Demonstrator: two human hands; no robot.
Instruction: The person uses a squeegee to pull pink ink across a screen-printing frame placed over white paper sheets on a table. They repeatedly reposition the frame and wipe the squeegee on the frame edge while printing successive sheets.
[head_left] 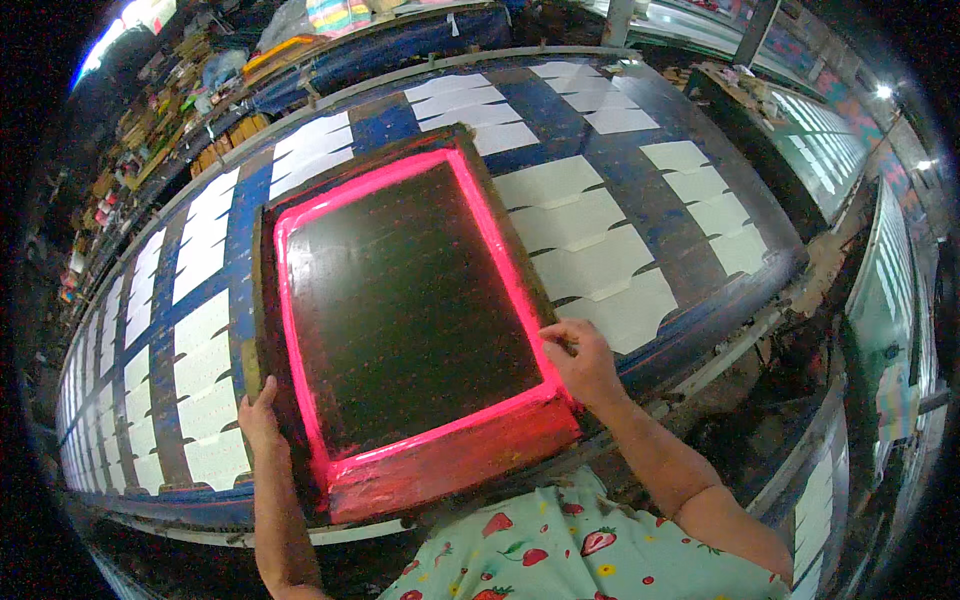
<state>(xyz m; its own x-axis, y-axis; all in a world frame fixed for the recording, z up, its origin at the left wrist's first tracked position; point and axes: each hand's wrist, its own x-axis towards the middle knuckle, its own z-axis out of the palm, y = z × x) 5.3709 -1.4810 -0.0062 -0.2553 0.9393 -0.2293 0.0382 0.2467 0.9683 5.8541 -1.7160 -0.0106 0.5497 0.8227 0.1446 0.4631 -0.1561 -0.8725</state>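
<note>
One framed screen point(410, 300) | left grip point(261, 416): clasping left edge | right grip point(586, 362): curled by right edge, hold unclear

Your left hand point(260, 418) points far, left forearm point(280, 510) nearly straight behind it; your right hand point(585, 368) sits a touch farther, fingers point(563, 331) curled, right forearm point(665, 458) angling in from near right.

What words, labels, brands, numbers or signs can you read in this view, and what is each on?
None that I can read.
Framed screen: no lettering visible.
White sheets: any marks are too small to make out.
Printed shirt: strawberry pictures, no words visible.
Piled items at the upper left: too small and blurred to read.
</note>
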